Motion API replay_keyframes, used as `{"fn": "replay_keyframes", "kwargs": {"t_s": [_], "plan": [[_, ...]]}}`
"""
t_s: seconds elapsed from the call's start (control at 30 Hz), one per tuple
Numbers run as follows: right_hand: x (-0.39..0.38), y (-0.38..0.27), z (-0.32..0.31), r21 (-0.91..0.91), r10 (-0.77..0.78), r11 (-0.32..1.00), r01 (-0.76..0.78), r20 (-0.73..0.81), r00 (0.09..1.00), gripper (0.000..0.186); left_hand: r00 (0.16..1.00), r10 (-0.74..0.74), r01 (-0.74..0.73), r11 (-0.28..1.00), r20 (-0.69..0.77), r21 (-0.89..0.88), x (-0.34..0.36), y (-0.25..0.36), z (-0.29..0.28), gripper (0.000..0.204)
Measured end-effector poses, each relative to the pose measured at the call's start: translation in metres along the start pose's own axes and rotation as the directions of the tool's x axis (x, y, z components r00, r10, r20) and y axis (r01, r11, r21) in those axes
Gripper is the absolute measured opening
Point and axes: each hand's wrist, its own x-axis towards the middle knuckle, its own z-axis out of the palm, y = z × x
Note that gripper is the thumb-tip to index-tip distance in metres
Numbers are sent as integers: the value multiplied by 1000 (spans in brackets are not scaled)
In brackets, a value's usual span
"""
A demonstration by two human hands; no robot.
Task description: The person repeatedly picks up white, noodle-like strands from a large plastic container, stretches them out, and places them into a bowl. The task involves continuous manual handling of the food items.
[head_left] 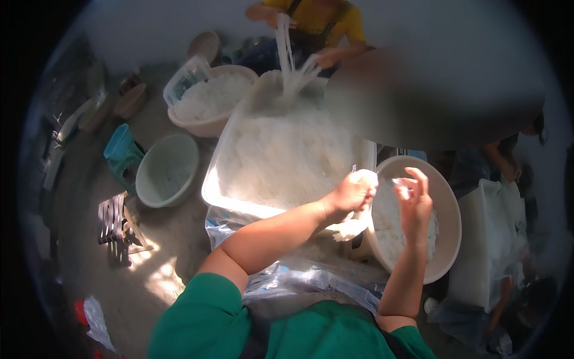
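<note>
My left hand [355,190] is closed in a fist at the near right corner of the large white tub [248,209]. A bundle of white noodle strands [350,228] hangs below that fist. Loose pale strands [281,149] fill the tub. Above the round beige basin [448,239] at the right, my right hand [415,200] is raised, its fingers bent and apart. A bright spot shows at its fingertips; I cannot make out whether it is a strand. White noodles [390,230] lie in the basin below this hand.
Across the tub, a person in a yellow shirt [350,27] lifts long white strands [286,51]. A pinkish basin [200,127] of noodles with a plastic basket [185,78] stands far left. Nearer are a pale green basin [191,170], a teal stool [119,143] and clear plastic sheeting [311,275].
</note>
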Motion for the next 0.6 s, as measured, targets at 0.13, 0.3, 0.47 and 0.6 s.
{"fn": "replay_keyframes", "kwargs": {"t_s": [0.13, 0.3, 0.47, 0.6], "plan": [[-12, 7, 37, 403, -383, 865, 300, 144, 912, 47, 900, 64, 145, 888, 430, -436, 4, 39, 17, 19], [-28, -15, 56, 689, -51, 722, -55, 133, 990, 21, 794, 559, -494, 822, -239, 282, 31, 17, -34, 44], [-20, -37, 27, 16, -164, 986, 165, -8, 986, 16, 904, 260, -428, 544, 341, 721, -27, -29, -49, 14], [-20, -43, 39, 536, 12, 843, -33, 43, 999, 19, 842, 448, -504, 453, 301, 736, -19, -31, -21, 27]]}}
